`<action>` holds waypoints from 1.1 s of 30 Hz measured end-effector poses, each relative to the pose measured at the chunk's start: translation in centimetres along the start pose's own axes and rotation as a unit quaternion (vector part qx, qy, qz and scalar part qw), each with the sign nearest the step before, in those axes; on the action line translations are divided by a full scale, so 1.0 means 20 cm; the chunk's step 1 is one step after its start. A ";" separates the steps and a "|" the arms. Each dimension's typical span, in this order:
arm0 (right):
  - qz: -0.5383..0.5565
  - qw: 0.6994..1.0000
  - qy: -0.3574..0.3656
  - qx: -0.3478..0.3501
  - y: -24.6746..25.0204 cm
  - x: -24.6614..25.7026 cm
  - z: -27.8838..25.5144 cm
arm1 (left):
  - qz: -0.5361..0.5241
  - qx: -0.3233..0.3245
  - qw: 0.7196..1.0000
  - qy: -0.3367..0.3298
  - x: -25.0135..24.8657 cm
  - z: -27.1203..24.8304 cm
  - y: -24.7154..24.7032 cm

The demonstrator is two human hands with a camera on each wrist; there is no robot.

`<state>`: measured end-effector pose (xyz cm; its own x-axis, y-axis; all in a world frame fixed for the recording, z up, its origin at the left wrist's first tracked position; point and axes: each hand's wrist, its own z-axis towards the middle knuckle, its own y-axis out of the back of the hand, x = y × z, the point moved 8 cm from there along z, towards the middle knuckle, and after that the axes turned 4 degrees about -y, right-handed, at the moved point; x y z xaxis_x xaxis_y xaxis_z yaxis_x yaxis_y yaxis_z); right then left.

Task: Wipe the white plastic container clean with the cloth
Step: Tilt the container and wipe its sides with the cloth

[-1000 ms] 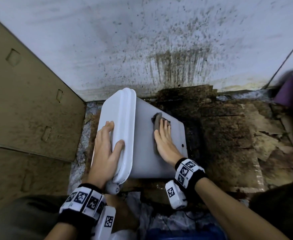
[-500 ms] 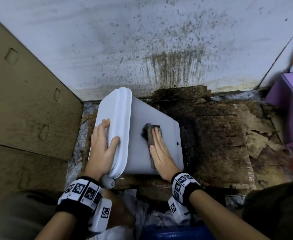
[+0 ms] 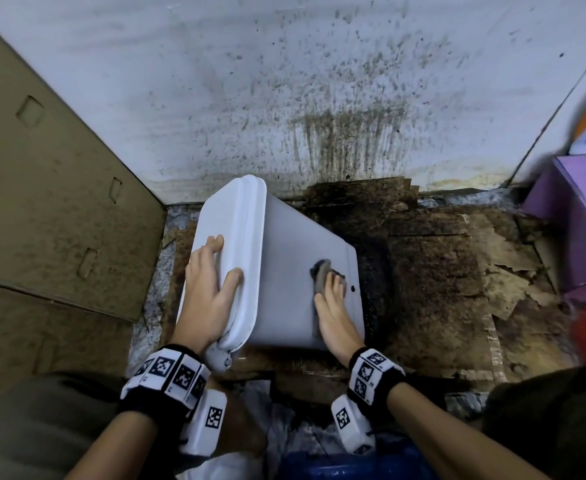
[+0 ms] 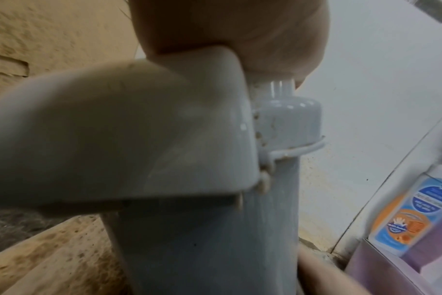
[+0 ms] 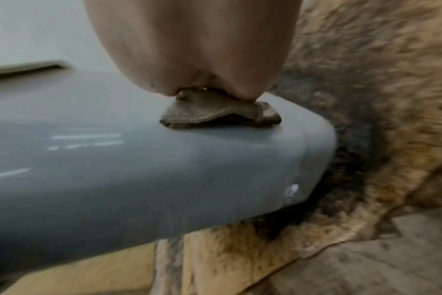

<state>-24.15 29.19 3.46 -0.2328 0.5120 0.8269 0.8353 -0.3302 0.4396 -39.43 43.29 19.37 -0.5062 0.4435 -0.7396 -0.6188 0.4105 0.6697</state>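
a: how was the white plastic container [image 3: 284, 258] seen?

b: it was laid on its side on stained cardboard, its lidded end turned left and raised, its base end lowered toward the right. a smooth, glossy upper side was shown, with a small dark spot near the base edge.

a: and the cloth [image 3: 322, 275]?

b: a small, dark grey, crumpled cloth was found pressed flat against that upper side, close to the base end.
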 end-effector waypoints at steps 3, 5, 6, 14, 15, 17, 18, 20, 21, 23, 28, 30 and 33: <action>0.060 0.997 0.048 0.011 -0.03 0.25 -0.05 | 0.002 -0.002 1.000 -0.003 -0.02 0.00 0.00; 0.085 0.993 0.076 0.020 -0.05 0.39 -0.10 | 0.001 -0.004 1.000 -0.005 -0.02 0.00 -0.01; 0.082 0.992 0.093 0.022 -0.05 0.44 -0.12 | 0.002 -0.004 1.000 -0.005 -0.02 0.00 -0.01; -0.010 0.981 0.187 0.047 0.00 0.39 -0.15 | -0.005 -0.003 1.000 -0.003 -0.02 -0.01 -0.01; -0.020 0.981 0.188 0.049 0.02 0.35 -0.14 | -0.007 -0.004 1.000 -0.003 -0.02 -0.01 -0.01; -0.028 0.984 0.172 0.048 0.04 0.25 -0.10 | -0.008 -0.006 1.000 -0.006 -0.03 -0.01 -0.01; -0.029 0.986 0.155 0.047 0.05 0.19 -0.08 | -0.008 -0.006 1.000 -0.007 -0.03 -0.01 -0.01; -0.027 0.992 0.108 0.052 0.07 0.06 -0.04 | -0.006 -0.004 1.000 -0.011 -0.05 -0.01 -0.02; -0.023 0.995 0.081 0.056 0.07 0.00 -0.02 | -0.006 -0.003 1.000 -0.014 -0.05 -0.01 -0.02; -0.005 0.998 0.030 0.062 0.08 -0.08 0.00 | -0.005 -0.002 1.000 -0.014 -0.06 -0.01 -0.02; 0.027 0.999 -0.013 0.045 0.06 -0.05 0.02 | -0.008 -0.005 1.000 -0.008 -0.04 -0.01 -0.02; 0.042 0.998 -0.010 0.038 0.04 0.00 0.01 | -0.008 -0.005 1.000 -0.004 -0.02 -0.01 -0.01; 0.061 0.998 0.011 0.031 0.01 0.09 -0.01 | -0.011 -0.006 1.000 0.000 0.00 -0.01 -0.01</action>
<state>-24.48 29.79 5.11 -0.1378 0.4542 0.8802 0.8869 -0.3391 0.3138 -39.45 43.18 19.24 -0.4917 0.4346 -0.7545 -0.6369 0.4114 0.6520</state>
